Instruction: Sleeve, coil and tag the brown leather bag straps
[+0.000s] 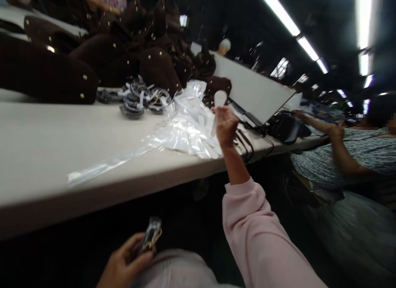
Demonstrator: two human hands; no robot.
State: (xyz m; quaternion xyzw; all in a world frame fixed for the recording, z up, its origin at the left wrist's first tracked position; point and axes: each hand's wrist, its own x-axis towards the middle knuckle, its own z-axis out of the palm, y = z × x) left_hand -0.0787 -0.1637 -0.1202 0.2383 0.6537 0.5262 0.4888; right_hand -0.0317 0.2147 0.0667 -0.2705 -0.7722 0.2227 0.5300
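White plastic cone (220, 99) pokes up from our right hand (225, 125), and that grip is closed on it above the long surface (62, 156), while our left hand (123, 259) grips a dark strap bundle (150, 236) below the edge.

studded brown velvet pieces (89, 61) | black coils (136, 100) (tangled) | black bag (284, 129) | white board (253, 88)

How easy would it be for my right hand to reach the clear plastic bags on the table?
Probably easy, yes. The right hand is holding a white plastic piece, but it looks to be just above the edge of the clear plastic bags, and nothing seems to stand between them.
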